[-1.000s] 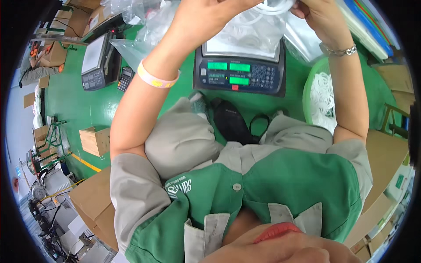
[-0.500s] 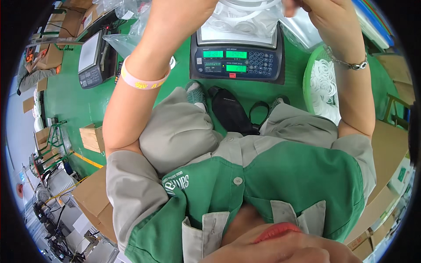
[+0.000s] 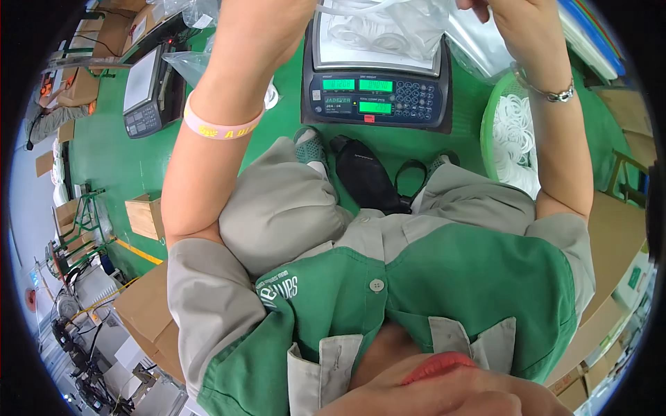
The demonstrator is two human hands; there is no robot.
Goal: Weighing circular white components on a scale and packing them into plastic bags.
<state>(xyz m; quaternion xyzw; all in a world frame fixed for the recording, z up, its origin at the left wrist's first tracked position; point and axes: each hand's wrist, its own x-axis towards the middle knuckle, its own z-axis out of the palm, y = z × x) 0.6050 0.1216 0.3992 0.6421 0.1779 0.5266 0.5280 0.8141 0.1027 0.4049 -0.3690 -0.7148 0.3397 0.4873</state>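
Note:
At the top edge my left hand [image 3: 295,21] is cut off, its fingers out of sight. A white plastic ring [image 3: 361,8] runs out from it, over a clear plastic bag [image 3: 427,31]. The bag holds several white rings and lies on the white pan of a dark counting scale [image 3: 378,100] with lit green displays. My right hand [image 3: 524,24] is at the bag's right side, fingers partly beyond the edge. Its visible fingertips curl downward near the bag; whether they grip it is unclear.
A green basket [image 3: 488,132] full of white rings stands right of the scale. Another scale [image 3: 149,97] sits on the left. A black bag [image 3: 364,173] lies between my feet on the green floor. Cardboard boxes [image 3: 146,312] flank me.
My left hand has moved left and up, and the white ring has shifted left with it. My right hand has risen slightly. More of the bag on the scale shows.

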